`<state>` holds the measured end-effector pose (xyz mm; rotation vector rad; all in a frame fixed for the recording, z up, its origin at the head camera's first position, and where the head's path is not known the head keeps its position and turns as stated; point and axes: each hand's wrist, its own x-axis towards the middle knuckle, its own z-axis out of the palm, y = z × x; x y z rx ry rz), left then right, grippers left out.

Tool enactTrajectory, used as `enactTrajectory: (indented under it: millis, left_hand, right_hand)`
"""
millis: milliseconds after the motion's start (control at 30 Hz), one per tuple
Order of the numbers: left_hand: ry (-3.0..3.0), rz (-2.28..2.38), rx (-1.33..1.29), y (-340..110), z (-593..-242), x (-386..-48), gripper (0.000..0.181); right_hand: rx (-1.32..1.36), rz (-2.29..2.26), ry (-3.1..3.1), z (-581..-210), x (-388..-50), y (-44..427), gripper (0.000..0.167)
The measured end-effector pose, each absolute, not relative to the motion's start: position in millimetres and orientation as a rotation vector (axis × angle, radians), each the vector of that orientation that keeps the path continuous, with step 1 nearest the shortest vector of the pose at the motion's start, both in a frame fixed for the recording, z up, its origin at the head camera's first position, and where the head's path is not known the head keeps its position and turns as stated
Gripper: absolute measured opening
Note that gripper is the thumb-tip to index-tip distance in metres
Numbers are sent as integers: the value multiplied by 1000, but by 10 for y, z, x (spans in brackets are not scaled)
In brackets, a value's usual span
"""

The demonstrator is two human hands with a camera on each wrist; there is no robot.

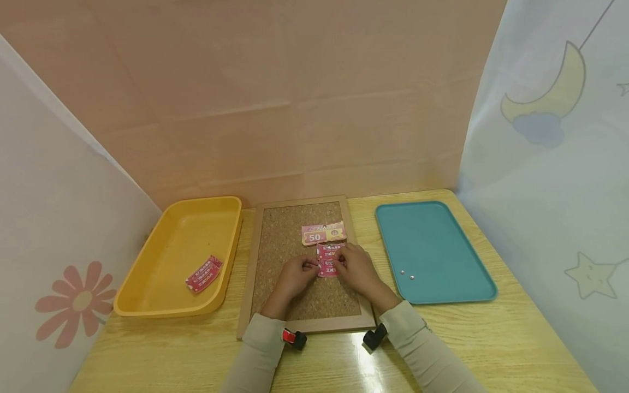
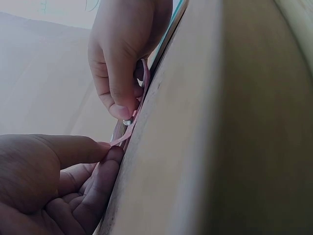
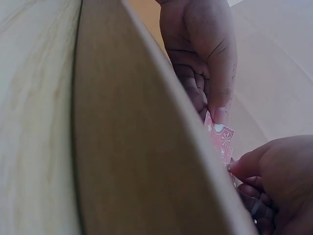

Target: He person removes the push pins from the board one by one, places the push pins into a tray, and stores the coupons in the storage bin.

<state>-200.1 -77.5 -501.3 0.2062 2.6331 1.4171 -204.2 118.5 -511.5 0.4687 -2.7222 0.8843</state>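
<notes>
A red coupon [image 1: 327, 268] lies on the cork board [image 1: 285, 234], just below another red coupon [image 1: 328, 251]. My left hand [image 1: 297, 277] pinches its left edge between thumb and finger; the left wrist view shows that left hand [image 2: 54, 176] at the paper's edge. My right hand [image 1: 357, 268] is at the coupon's right side, and in the left wrist view its thumb and finger hold a small silvery pin [image 2: 127, 121] against the paper. A larger pink and yellow coupon [image 1: 323, 233] is above, with a pin near its top edge.
On the left stands a yellow tray [image 1: 172, 313] holding more red coupons [image 1: 204, 274]. A teal tray [image 1: 432, 245] on the right holds two small pins [image 1: 411, 277]. The board's wooden frame [image 1: 339, 325] runs under both forearms.
</notes>
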Motion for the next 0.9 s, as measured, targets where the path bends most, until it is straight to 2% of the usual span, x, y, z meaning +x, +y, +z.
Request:
enactTrajectory:
  millis: [467, 900]
  left_hand:
    - [2575, 1420, 154, -848, -5028, -2000, 14]
    - [2490, 1455, 153, -1145, -4776, -1907, 27]
  right_hand:
    - [464, 1248, -2773, -5003, -1954, 1271, 6]
    - [603, 1209, -2615, -4715, -1790, 1505, 8]
